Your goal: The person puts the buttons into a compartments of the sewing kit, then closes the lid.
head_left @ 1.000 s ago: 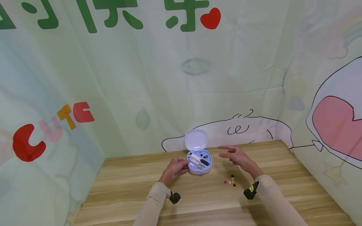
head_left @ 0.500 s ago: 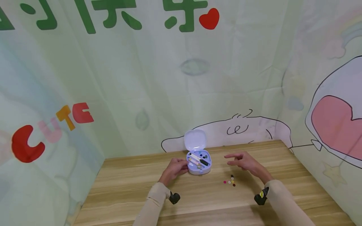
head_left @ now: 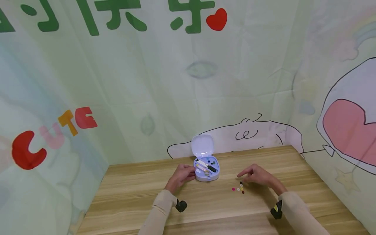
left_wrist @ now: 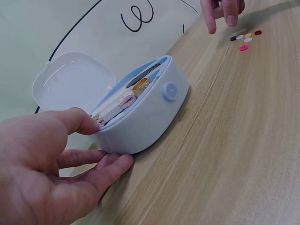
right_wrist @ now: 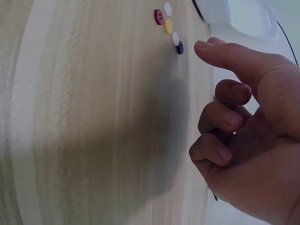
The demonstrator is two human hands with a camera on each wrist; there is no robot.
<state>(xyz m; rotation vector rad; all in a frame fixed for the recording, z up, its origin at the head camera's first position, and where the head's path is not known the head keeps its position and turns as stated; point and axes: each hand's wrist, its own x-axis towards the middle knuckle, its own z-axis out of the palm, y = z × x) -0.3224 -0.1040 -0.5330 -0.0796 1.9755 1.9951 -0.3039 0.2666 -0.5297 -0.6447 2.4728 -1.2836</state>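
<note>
A small pale-blue sewing box [head_left: 207, 178] stands with its lid [head_left: 202, 145] raised. My left hand [head_left: 181, 176] holds its left side; in the left wrist view the thumb lies at the rim and the fingers touch low on the wall. Inside lie a rolled tape measure [left_wrist: 126, 99], a gold thimble [left_wrist: 141, 86], a white tool with a dark end [head_left: 211, 168] and several dark buttons [head_left: 211, 162]. Right of the box, several loose buttons [head_left: 241, 189] in pink, white, yellow, dark red and black lie on the table. Just above them hovers my right hand [head_left: 258, 175], holding nothing, index finger extended and other fingers loosely curled.
The wood-grain table [head_left: 132, 195] meets a printed cloth backdrop [head_left: 147, 98] at its back edge. The raised lid stands close to that cloth. More cloth [head_left: 337, 169] hangs along the right side.
My right hand has moved right, away from the box, and then down toward the loose buttons. The left hand and the sewing box have stayed in place.
</note>
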